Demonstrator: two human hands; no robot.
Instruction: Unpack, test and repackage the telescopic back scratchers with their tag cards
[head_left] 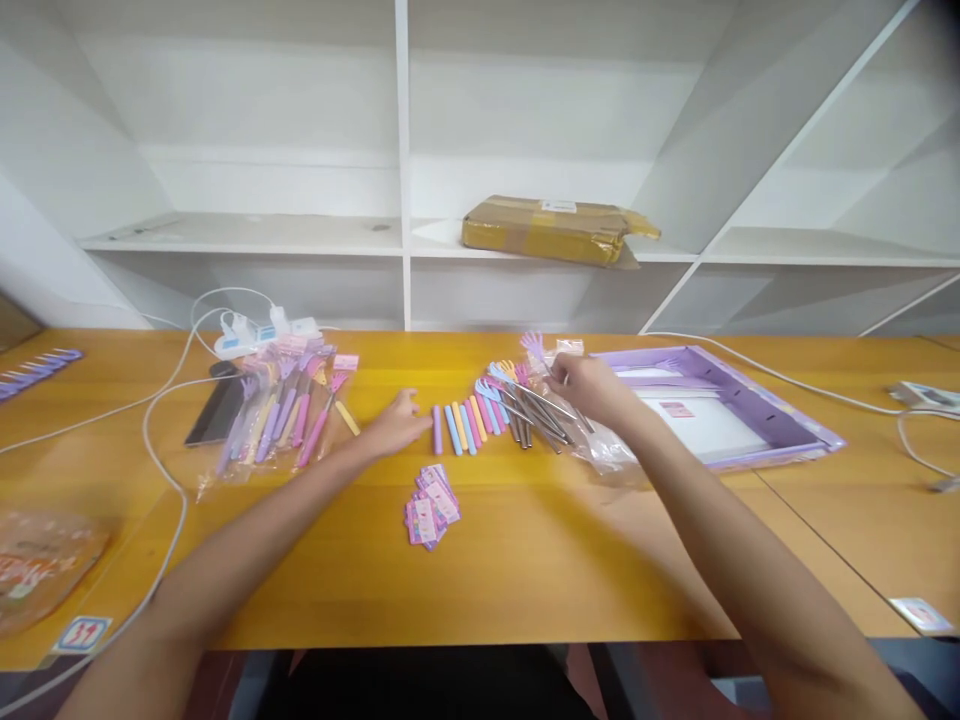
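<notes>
— Where was the fork?
— The purple fork (533, 344) was at the back of the metal rods (541, 415), by the right hand (589, 385). That hand's fingers were drawn together there; I couldn't tell whether they gripped it.
— And the left hand (401, 424)?
— Loosely open, nothing visible in it, just beside the purple end of a row of handles (470, 425).
— So what was in hand?
— Picking among the rods, I'd judge. They lay crossed, so lifting one seemed to call for a light pinch and a clean pull, while the left steadied the row.
— What were they like?
— The rods were slim, smooth, shiny metal, with splayed, finger-like tips in blue, yellow, pink and purple. The handles were short, matte, round-ended sticks in similar colours.
— And around them?
— A clear, crinkled bag (609, 452) by the rods, glossy-looking cards (433, 507) fanned nearer the person, and bagged forks (285, 410) to the left. A shallow, straight-walled purple tray (806, 437) sat to the right on the wood-grain tabletop (525, 580).
</notes>
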